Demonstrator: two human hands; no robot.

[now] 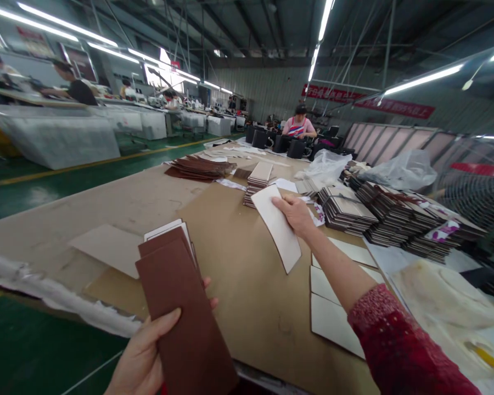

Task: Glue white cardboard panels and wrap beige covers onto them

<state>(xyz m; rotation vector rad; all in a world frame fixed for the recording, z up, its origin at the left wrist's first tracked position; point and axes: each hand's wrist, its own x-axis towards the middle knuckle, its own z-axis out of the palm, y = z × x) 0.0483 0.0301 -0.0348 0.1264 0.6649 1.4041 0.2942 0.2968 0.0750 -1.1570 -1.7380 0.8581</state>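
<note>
My left hand (pixel 148 345) is closed around a small stack of brown panels (pixel 185 312), thumb on top and fingertips showing past the right side. White-faced pieces poke out at the stack's far end. In my right hand (pixel 294 211) is a single white panel (pixel 275 227) with a thin dark edge, pinched at its upper right and tilted above the table. Beneath my right forearm, several white panels (pixel 333 318) lie flat on the table (pixel 234 263). Just beyond the held panel stands a neat pile of similar panels (pixel 260 178).
Dark brown sheets (pixel 200 166) are heaped at the far left of the table. Bundled stacks (pixel 391 216) and clear plastic bags (pixel 403 170) line the right. A flat beige sheet (pixel 111 247) lies left. A co-worker (pixel 299 126) sits at the far end behind black items (pixel 282 144).
</note>
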